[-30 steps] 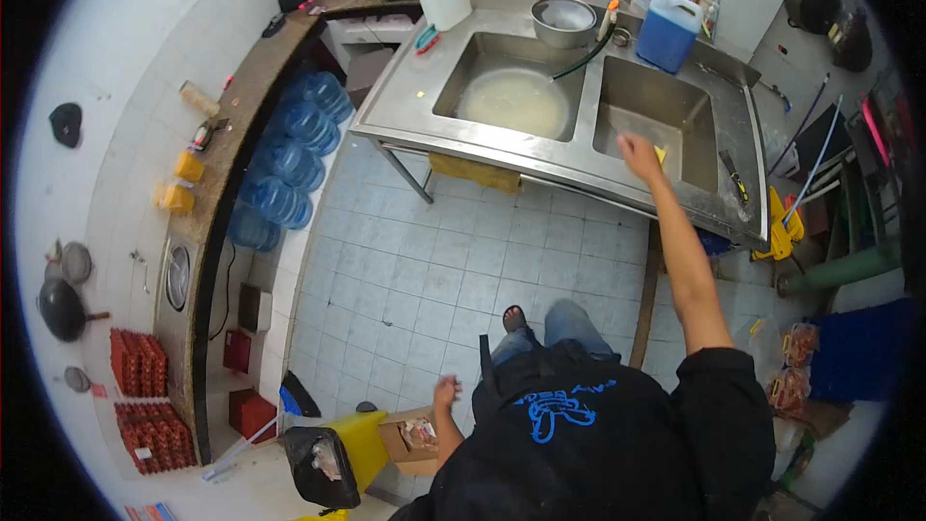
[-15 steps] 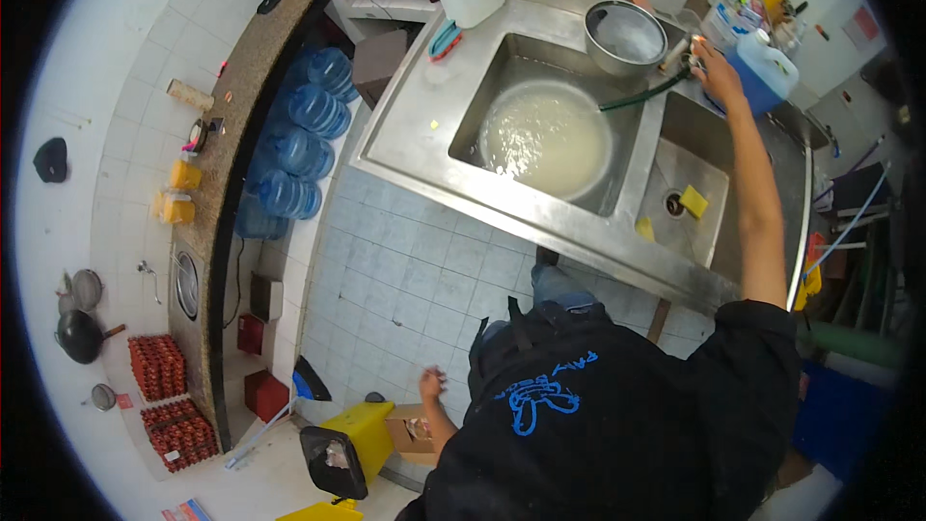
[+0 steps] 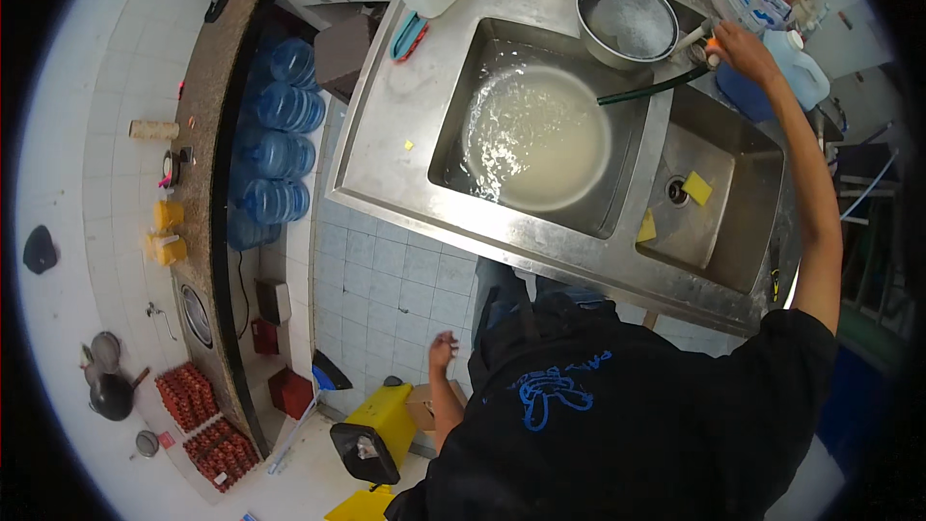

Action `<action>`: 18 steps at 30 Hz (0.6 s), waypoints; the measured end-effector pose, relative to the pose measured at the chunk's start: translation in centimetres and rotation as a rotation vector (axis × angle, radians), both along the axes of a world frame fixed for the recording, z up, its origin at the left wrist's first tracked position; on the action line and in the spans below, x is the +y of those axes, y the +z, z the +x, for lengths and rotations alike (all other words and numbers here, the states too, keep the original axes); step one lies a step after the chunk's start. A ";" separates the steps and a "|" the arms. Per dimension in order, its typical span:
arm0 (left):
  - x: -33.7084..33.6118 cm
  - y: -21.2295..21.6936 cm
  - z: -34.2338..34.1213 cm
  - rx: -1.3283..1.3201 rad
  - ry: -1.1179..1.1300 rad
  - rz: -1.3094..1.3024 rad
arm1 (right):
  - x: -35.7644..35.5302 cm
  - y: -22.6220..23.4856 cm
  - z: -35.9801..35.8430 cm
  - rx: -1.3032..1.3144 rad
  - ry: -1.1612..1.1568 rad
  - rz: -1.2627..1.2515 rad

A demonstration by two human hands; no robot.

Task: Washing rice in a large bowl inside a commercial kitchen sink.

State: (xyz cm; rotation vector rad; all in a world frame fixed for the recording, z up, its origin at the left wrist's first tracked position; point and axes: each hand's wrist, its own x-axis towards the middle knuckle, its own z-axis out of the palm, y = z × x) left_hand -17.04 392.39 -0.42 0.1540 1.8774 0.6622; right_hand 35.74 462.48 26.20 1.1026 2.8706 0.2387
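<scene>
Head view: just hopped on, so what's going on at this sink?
A person stands at a double sink with their right hand on an orange fitting behind the basins; how firmly it grips is unclear. A dark green hose runs from there to the left basin, which holds cloudy liquid. Their left hand looks empty, out over the floor. In the right basin, a yellow sponge lies by the drain.
</scene>
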 end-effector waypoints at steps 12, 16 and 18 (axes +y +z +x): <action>28.8 8.1 -5.6 -0.034 -0.318 0.470 | -8.3 -1.4 -10.2 0.603 -0.456 0.597; 39.5 8.0 -1.7 -0.138 -0.295 0.626 | -17.7 -14.3 -16.6 1.082 -0.883 -0.141; 43.2 3.2 -1.5 -0.091 -0.291 0.583 | -21.6 -23.2 -18.4 0.962 -1.016 -0.407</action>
